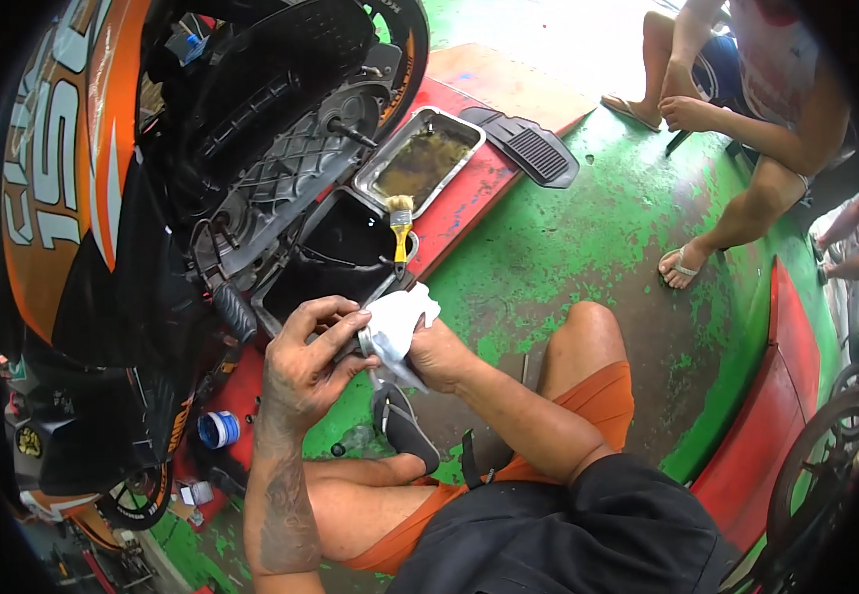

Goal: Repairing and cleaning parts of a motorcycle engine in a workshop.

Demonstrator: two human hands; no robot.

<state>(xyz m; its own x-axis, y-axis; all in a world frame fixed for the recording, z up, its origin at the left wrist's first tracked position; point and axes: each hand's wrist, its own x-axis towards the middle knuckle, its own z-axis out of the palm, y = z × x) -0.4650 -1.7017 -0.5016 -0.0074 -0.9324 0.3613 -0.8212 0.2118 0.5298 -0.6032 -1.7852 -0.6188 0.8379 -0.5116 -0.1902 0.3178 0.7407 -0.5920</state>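
My left hand (pixel 313 348) is closed, its fingertips pinching a small round metallic part (pixel 365 343) whose kind I cannot make out. Against that part, my right hand (pixel 437 354) grips a crumpled white cloth (pixel 400 315), thumb and fingers partly hidden by the folds. Just beyond the cloth, a yellow-handled paintbrush (pixel 401 230) lies across the rim of a black tray (pixel 335 247). Farther off sits a metal pan (pixel 420 163) with murky brown liquid in it.
An orange and black scooter (pixel 63 168) with its engine casing (pixel 301 148) exposed stands at left on a red platform (pixel 469 198). A black slotted cover (pixel 528 148) lies there. A blue-and-white tub (pixel 219 430) is near the scooter. Another person (pixel 776 109) sits at upper right.
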